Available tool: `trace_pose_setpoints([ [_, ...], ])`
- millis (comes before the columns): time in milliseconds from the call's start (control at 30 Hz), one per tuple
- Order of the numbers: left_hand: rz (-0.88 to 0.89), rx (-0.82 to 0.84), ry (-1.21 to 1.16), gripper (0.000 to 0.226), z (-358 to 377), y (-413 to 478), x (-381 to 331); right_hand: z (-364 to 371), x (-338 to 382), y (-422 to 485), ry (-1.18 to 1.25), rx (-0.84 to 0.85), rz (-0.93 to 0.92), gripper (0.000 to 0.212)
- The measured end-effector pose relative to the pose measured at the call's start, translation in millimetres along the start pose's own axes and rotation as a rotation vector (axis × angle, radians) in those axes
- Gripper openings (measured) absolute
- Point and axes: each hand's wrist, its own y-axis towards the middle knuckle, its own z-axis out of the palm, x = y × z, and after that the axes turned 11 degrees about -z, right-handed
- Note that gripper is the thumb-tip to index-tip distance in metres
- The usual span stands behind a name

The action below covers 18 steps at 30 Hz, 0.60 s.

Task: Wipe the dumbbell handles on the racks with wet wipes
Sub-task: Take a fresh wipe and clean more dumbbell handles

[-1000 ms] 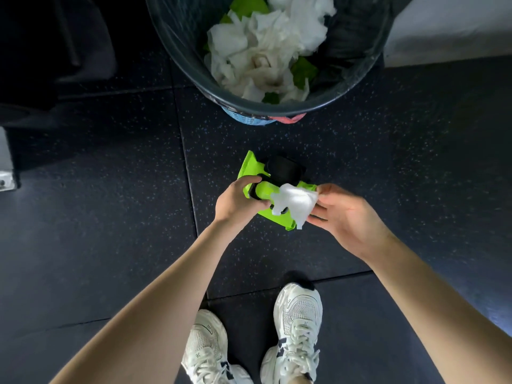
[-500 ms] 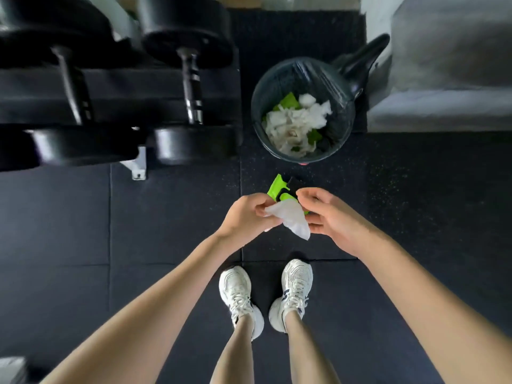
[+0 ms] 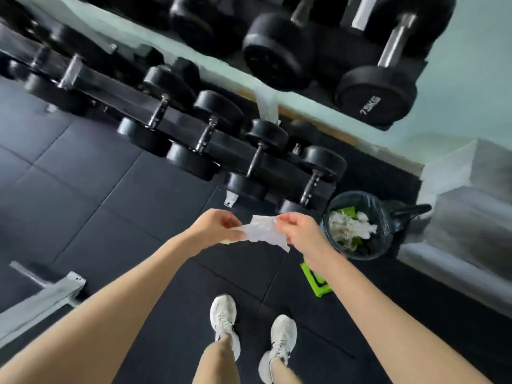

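A white wet wipe (image 3: 263, 231) is stretched between both hands in front of me. My left hand (image 3: 214, 227) pinches its left edge and my right hand (image 3: 300, 231) pinches its right edge. Black dumbbells with metal handles (image 3: 256, 159) lie in a row on the low rack (image 3: 221, 139) just beyond my hands. Bigger dumbbells (image 3: 393, 42) sit on the upper shelf at the top right. The green wipes pack (image 3: 318, 282) lies on the floor under my right forearm, partly hidden.
A dark bin (image 3: 360, 225) filled with used wipes stands at the right, next to a black kettlebell (image 3: 407, 213). A grey metal frame foot (image 3: 47, 292) juts in at the lower left. My white shoes (image 3: 224, 317) stand on the black rubber floor.
I have stood up and turned left toward the rack. The wipe came free of the green pack, which now lies on the floor, and both hands spread the wipe out.
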Motion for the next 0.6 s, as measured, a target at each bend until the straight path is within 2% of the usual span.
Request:
trace_pose_setpoints([
  [233, -0.057, -0.157, -0.081, 0.012, -161, -24, 61, 130, 108, 57, -0.071, 0.019, -0.056, 0.009],
  [367, -0.075, -0.260, -0.283, 0.025, -265, -22, 105, 219, 157, 107, -0.113, 0.006, -0.019, 0.007],
  [467, -0.050, -0.288, -0.466, 0.014, -334, -20, 131, 283, 185, 137, -0.120, -0.015, 0.018, 0.006],
  [600, -0.060, -0.316, -0.538, 0.010, -414, -2, 155, 362, 219, 178, -0.089, -0.042, 0.032, 0.013],
])
